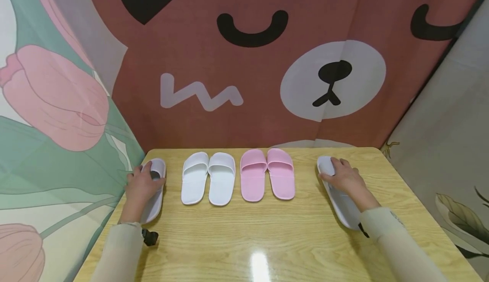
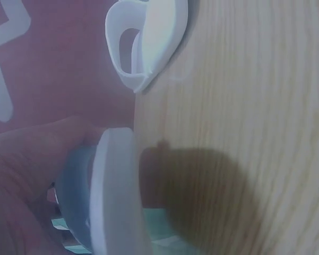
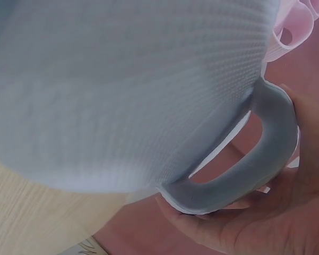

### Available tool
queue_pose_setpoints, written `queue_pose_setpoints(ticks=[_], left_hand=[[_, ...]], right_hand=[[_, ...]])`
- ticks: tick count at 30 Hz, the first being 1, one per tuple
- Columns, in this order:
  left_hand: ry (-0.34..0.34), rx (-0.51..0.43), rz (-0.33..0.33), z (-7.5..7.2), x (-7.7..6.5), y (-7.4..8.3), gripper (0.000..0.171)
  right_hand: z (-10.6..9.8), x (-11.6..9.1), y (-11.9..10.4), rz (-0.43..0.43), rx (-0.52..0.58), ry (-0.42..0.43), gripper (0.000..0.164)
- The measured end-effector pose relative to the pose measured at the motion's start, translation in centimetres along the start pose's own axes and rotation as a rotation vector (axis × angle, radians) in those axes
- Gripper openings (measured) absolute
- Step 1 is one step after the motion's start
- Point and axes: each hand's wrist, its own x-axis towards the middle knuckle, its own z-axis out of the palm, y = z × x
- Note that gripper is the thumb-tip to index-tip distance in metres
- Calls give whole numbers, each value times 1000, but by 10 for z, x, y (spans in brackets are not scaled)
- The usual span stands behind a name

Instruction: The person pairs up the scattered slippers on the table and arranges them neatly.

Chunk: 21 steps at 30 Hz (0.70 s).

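At the table's left edge my left hand [image 1: 140,188] grips a pale grey slide slipper [image 1: 154,205] by its strap, fingers over the top. In the left wrist view this slipper [image 2: 119,191] shows edge-on, with a shadow on the wood beside it. My right hand [image 1: 345,178] holds the matching grey slipper [image 1: 344,210] at the right, its toe end pointing away from me. The right wrist view has its ribbed footbed [image 3: 122,95] up close, and the thumb and fingers [image 3: 270,223] round the strap [image 3: 278,133].
Between my hands, a pair of white slippers [image 1: 221,186] and a pair of pink slippers [image 1: 253,184] stand side by side near the back of the wooden table [image 1: 214,243]. A brown bear-print curtain [image 1: 263,120] hangs right behind; a floral curtain [image 1: 76,167] borders the left.
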Motion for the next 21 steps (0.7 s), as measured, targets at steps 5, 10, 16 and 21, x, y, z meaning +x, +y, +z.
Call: queue_pose_setpoints(ticks=[5,10,16,21], left_hand=[[12,8,-4,0,-1,3,87],[19,6,-5,-1,-3,6,87],[19,13,-3,-1,-6,7,86],[14,4,4,-3,-9,10,86]], right_hand=[[-2,0,-3,-12,10,6,93],[-3,1,-4,-17,1,10,94],[-3,2,-4,-36,0,13,94],[-3,3,-5,-40,0,18,93]])
